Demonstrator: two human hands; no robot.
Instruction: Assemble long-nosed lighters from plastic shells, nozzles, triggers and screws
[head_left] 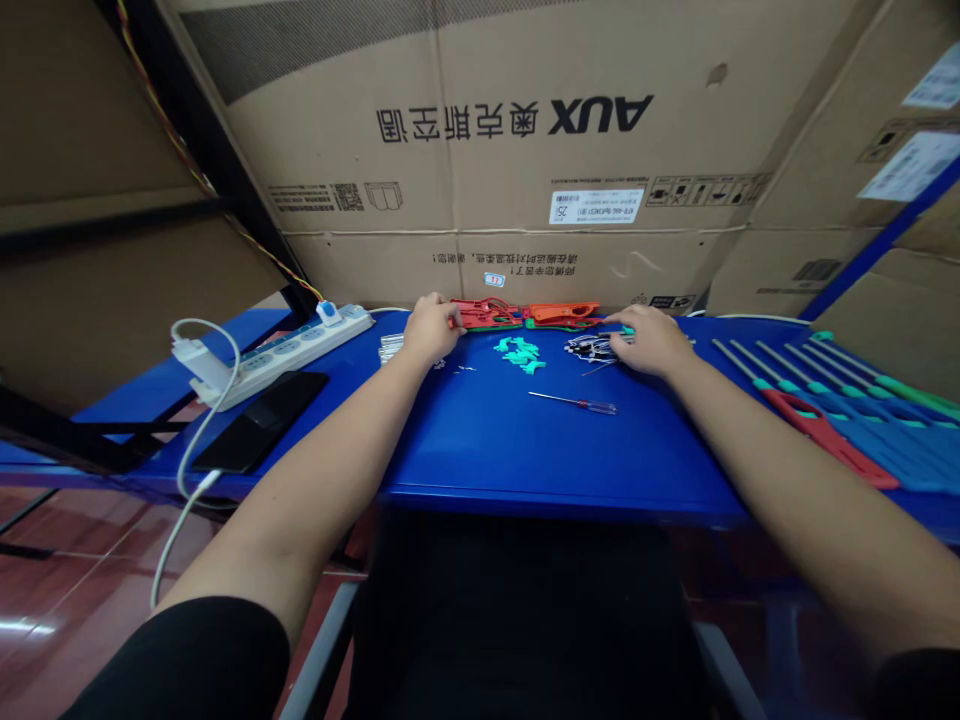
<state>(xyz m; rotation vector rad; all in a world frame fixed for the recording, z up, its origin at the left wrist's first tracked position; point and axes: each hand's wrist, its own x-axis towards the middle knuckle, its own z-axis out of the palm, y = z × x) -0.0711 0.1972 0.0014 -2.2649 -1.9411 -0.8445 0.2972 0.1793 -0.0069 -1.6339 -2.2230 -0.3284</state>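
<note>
My left hand (433,328) is at the left end of a stack of red handle shells (487,313), its fingers curled against that end. Orange handle shells (562,312) continue the row to the right, with some green showing underneath. My right hand (646,338) has its index finger stretched to the right end of this row. Below that hand lies a heap of small black and white wired parts (589,347), partly covered. Thin metal tubes (390,347) are partly hidden by my left hand. Between my hands is a pile of green plastic pieces (519,353).
A screwdriver (577,403) lies nearer me on the blue table (480,460). Long-necked lighters (832,430) are lined up at the right. A power strip (289,350) and a black phone (262,420) with white cable are at left. A cardboard sheet (495,160) stands behind.
</note>
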